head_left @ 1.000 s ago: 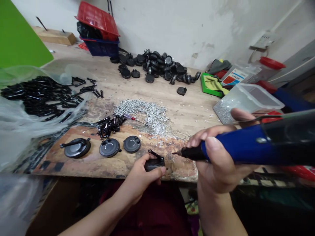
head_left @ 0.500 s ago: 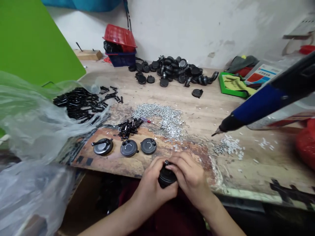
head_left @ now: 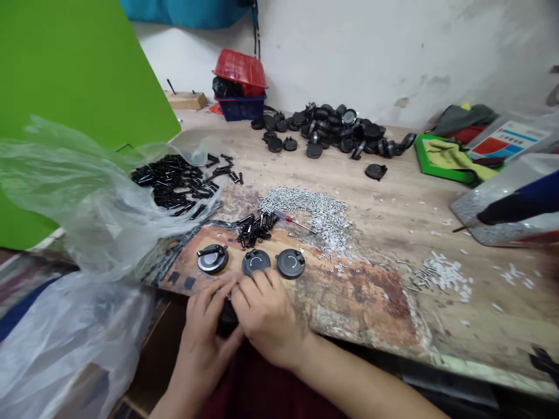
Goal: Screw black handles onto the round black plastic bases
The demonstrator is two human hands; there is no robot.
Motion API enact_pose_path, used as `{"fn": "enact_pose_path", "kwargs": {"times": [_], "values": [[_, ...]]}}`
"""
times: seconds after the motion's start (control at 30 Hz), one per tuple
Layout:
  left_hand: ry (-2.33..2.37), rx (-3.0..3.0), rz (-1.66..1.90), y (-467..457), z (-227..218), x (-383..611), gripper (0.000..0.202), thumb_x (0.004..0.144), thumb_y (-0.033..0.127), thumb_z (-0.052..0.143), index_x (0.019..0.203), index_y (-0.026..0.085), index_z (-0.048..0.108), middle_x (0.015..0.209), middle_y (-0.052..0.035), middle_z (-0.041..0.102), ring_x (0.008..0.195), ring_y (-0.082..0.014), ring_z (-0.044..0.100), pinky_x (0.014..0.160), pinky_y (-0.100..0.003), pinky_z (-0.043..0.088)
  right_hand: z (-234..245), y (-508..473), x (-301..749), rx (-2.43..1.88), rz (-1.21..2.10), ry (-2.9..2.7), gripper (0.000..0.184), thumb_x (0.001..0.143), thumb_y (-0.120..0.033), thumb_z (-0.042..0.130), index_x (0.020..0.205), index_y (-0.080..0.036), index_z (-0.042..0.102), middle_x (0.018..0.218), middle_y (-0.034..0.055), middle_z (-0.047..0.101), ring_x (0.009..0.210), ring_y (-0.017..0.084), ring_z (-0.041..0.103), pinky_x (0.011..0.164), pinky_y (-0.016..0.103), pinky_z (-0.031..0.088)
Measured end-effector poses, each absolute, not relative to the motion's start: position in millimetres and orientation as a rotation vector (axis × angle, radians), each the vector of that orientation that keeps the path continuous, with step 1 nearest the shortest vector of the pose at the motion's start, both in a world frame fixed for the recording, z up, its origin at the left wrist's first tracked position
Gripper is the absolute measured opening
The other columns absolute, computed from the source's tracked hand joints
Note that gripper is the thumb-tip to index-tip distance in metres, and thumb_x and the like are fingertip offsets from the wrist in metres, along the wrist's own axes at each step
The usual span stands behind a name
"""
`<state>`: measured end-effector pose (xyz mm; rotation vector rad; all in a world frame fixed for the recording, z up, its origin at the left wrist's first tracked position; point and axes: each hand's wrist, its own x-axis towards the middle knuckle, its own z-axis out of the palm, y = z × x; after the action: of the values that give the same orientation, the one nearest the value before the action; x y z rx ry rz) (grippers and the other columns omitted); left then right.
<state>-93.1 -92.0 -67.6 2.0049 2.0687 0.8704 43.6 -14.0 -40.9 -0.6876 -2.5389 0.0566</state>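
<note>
The left hand [head_left: 204, 323] and right hand [head_left: 267, 319] hide most of the near disc [head_left: 227, 318]; the right also covers the middle disc [head_left: 255, 262] at its near edge. The frame's right edge cuts off the driver [head_left: 524, 201].

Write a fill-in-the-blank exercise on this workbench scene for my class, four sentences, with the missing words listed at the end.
1. The left hand holds a dark piece close to the right hand, and ____ round black discs lie in a row just beyond.
2. The basket above the blue bin is coloured ____.
3. The yellow cloth lies in a ____ tray.
4. The blue-and-black tool is on the ____ side of the picture.

Missing words: three; red; green; right
</note>
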Motion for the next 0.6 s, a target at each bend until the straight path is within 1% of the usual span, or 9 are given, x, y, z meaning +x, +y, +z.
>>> {"fn": "enact_pose_path", "kwargs": {"times": [0.07, 0.17, 0.3, 0.4, 0.5, 0.6], "values": [[2.087, 1.961, 0.903, -91, -76, -107, 0.057, 0.079, 0.03, 0.06, 0.131, 0.024, 0.039, 0.127, -0.0118, 0.051, 0.121, -0.0298, 0.045, 0.101, -0.047, 0.036, -45, -9, 24, -0.673, -0.005, -2.539, 0.016, 0.09, -0.014, 0.042, 0.089, -0.014, 0.057, 0.082, 0.0064, 0.058, 0.075, 0.02, 0.05, 0.073, 0.039, 0.041], [2.159, 1.948, 0.956, -84, -86, -120, 0.049, 0.081, 0.031, 0.056, 0.127, 0.021, 0.044, 0.124, -0.0131, 0.055, 0.115, -0.0301, 0.049, 0.098, -0.046, 0.039, -52, -1, 5, -0.668, -0.065, -2.518, 0.015, 0.09, -0.013, 0.042, 0.087, -0.013, 0.056, 0.08, 0.006, 0.056, 0.076, 0.021, 0.049, 0.075, 0.039, 0.038], [2.244, 2.022, 0.988, -66, -89, -126, 0.04, 0.079, 0.031, 0.054, 0.116, 0.017, 0.052, 0.12, -0.0156, 0.055, 0.113, -0.0332, 0.049, 0.098, -0.049, 0.037, -58, 12, -6, -0.702, -0.131, -2.508, 0.016, 0.091, -0.012, 0.04, 0.085, -0.013, 0.055, 0.078, 0.0068, 0.057, 0.076, 0.021, 0.05, 0.071, 0.037, 0.036], [2.25, 1.982, 1.076, -55, -93, -124, 0.037, 0.081, 0.031, 0.052, 0.115, 0.015, 0.051, 0.117, -0.0162, 0.053, 0.114, -0.0326, 0.049, 0.099, -0.048, 0.038, -62, 19, -9, -0.747, -0.127, -2.509, 0.016, 0.091, -0.013, 0.04, 0.086, -0.014, 0.055, 0.081, 0.007, 0.057, 0.081, 0.022, 0.051, 0.069, 0.037, 0.036], [2.257, 1.858, 1.153, -51, -99, -123, 0.043, 0.082, 0.033, 0.053, 0.12, 0.014, 0.047, 0.117, -0.0167, 0.053, 0.114, -0.0317, 0.05, 0.098, -0.048, 0.04, -60, 21, -7, -0.793, -0.068, -2.544, 0.017, 0.092, -0.014, 0.039, 0.09, -0.013, 0.055, 0.088, 0.008, 0.058, 0.087, 0.023, 0.051, 0.07, 0.037, 0.037], [2.231, 1.81, 1.159, -54, -96, -127, 0.061, 0.078, 0.042, 0.059, 0.128, 0.012, 0.042, 0.119, -0.0191, 0.051, 0.109, -0.0335, 0.053, 0.093, -0.049, 0.044, -51, 20, 4, -0.77, 0.01, -2.563, 0.018, 0.093, -0.015, 0.039, 0.099, -0.012, 0.056, 0.095, 0.0099, 0.059, 0.092, 0.022, 0.05, 0.076, 0.036, 0.039]]}}
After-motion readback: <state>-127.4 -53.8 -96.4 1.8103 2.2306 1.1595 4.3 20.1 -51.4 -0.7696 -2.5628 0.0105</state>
